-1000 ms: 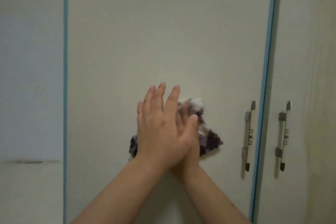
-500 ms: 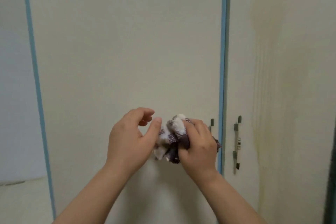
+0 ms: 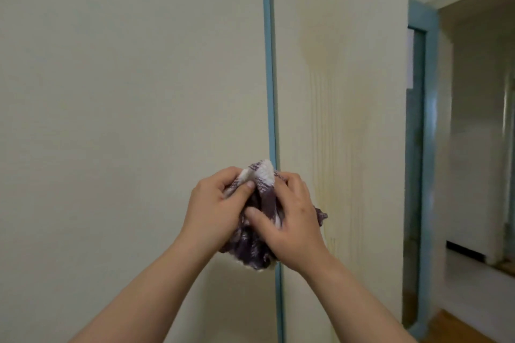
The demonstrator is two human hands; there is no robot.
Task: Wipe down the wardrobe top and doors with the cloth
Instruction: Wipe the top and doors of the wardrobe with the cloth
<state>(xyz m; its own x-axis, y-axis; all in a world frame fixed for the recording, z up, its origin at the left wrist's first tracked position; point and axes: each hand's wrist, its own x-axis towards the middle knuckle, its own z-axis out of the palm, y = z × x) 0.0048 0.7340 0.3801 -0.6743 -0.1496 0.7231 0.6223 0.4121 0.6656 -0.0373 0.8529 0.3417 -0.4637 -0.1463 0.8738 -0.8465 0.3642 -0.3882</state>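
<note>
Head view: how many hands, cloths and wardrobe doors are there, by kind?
Hands: 2, left hand, right hand
Cloths: 1, purple-and-white cloth
Wardrobe doors: 2, left door, right door
Total: 5

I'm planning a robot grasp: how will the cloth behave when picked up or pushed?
Probably floppy: the cloth is crumpled in folds between the left hand and right hand, with an end sagging below. Likely light: thumbs and curled fingers alone hold it. Its rough-looking weave should resist slipping.
</note>
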